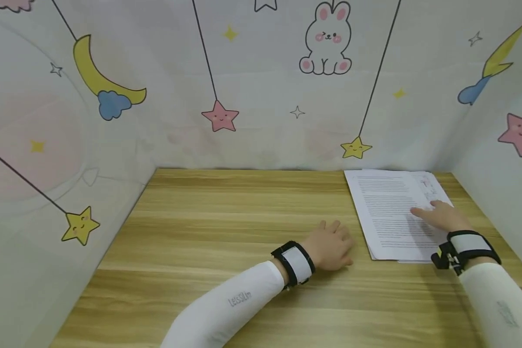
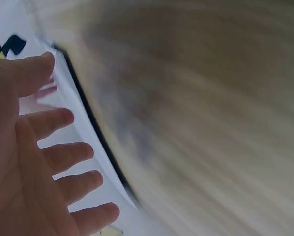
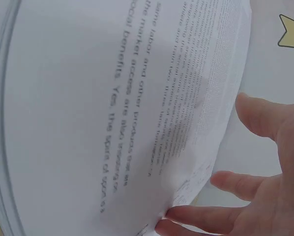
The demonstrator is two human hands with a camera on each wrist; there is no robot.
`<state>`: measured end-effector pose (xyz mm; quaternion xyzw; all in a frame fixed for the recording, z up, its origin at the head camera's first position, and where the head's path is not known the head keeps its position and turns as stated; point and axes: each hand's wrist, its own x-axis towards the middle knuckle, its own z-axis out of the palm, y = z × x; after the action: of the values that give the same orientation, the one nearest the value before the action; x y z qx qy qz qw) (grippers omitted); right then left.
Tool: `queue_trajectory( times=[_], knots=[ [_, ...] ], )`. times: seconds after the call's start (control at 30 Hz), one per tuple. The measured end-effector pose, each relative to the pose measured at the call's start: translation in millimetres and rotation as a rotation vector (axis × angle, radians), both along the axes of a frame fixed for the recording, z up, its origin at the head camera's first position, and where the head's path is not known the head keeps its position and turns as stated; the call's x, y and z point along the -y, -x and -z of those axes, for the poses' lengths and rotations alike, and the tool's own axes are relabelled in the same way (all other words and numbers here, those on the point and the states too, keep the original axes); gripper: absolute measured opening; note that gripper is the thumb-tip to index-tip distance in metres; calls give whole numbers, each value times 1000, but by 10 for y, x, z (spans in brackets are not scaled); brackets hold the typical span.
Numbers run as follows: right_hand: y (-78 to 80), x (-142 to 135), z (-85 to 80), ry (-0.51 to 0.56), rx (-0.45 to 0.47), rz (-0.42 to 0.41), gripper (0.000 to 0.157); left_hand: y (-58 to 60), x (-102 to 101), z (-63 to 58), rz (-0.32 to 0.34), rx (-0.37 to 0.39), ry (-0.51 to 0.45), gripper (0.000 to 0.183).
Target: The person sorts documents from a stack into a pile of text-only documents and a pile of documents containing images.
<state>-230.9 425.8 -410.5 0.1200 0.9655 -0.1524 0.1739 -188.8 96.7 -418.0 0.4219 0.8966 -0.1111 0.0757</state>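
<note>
A stack of printed paper sheets (image 1: 384,212) lies at the right side of the wooden table, its edges slightly uneven. Over the stack's right part is my right hand (image 1: 445,216), thumb and fingers extended. In the right wrist view, two fingertips of the right hand (image 3: 250,196) reach the printed page (image 3: 78,123); whether they press on it I cannot tell. To the left of the stack, my left hand (image 1: 329,245) is spread low over the table, apart from the paper. The left wrist view shows the left hand (image 2: 44,147) with parted fingers and nothing in it.
The wood-grained table (image 1: 226,217) stretches out to the left of the paper. A pale cloth wall (image 1: 261,140) with cartoon stars, a moon and a rabbit closes off the back and both sides. Each wrist wears a strap, such as the left band (image 1: 297,263).
</note>
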Motion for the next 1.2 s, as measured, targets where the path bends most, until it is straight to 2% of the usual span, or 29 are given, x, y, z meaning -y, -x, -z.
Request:
queue_trajectory(
  times=[0.13,0.27,0.4,0.53,0.7,0.97,1.2],
  knots=[
    [-19,55,22,-44,-25,18,100,-95,-228,96,23,43,34,60],
    [-44,138,56,-84,-53,81,89,-120,-381,201,1,127,26,62],
    [-46,202,69,-88,-92,137,79,-84,-420,260,-27,155,20,62],
    [-43,179,43,-47,-118,165,77,-46,-413,257,-31,181,17,61],
    [3,92,25,32,-70,172,81,-39,-391,216,-41,196,23,60],
    [114,116,25,19,92,251,103,-25,-375,182,-41,191,39,58],
    [204,129,29,51,64,282,108,-13,-374,162,-55,194,28,57]
  ],
)
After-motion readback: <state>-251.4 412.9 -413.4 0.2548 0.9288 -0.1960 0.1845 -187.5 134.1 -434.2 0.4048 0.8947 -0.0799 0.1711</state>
